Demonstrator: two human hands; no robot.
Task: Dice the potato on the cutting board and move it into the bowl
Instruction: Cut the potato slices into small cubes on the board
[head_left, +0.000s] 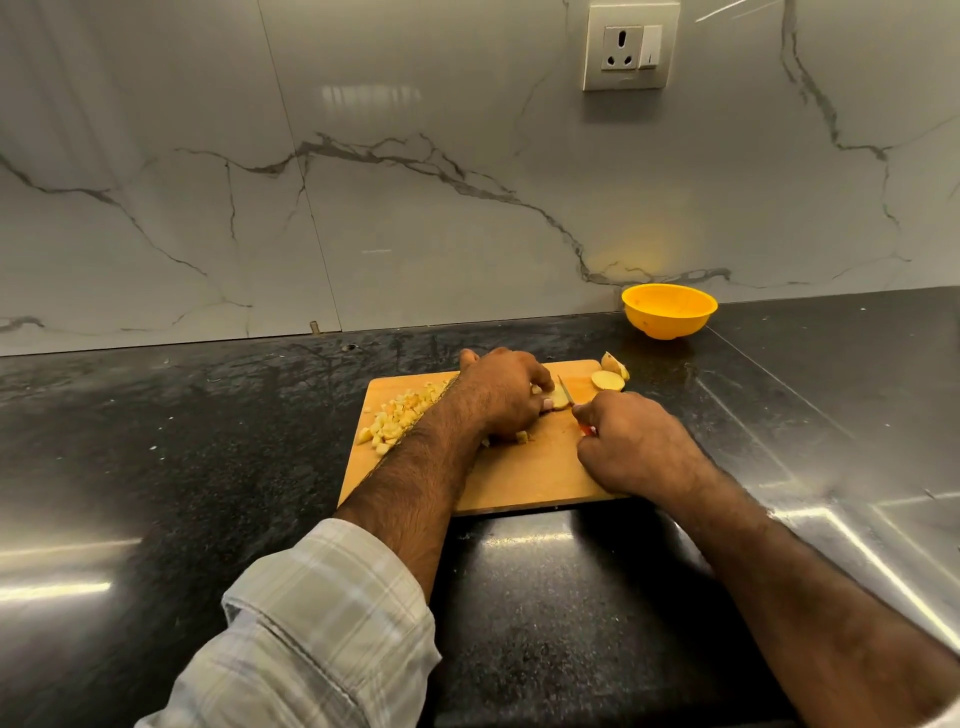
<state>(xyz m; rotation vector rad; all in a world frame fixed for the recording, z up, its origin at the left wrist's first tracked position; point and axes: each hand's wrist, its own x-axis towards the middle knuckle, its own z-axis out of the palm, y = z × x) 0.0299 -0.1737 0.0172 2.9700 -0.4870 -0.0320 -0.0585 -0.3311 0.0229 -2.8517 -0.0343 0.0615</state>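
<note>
Potato slice under the knife (566, 398) on the wooden cutting board (524, 473).
Left hand (501, 397) fingers curled, pinned potato slice (559, 399); right hand (631, 441) gripped knife handle; diced pile (397, 418) at 9 o'clock, yellow bowl (669, 310) at 1.

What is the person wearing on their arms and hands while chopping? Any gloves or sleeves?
No gloves: both the left hand and the right hand are bare, with no rings or watch visible. The left arm has a pale checked shirt sleeve rolled up near the elbow. The right forearm is bare as far as the picture shows.

home kitchen | blk granite counter (156, 441) | marble backsplash (415, 208) | wall socket (629, 47) | cutting board (519, 478)
</note>
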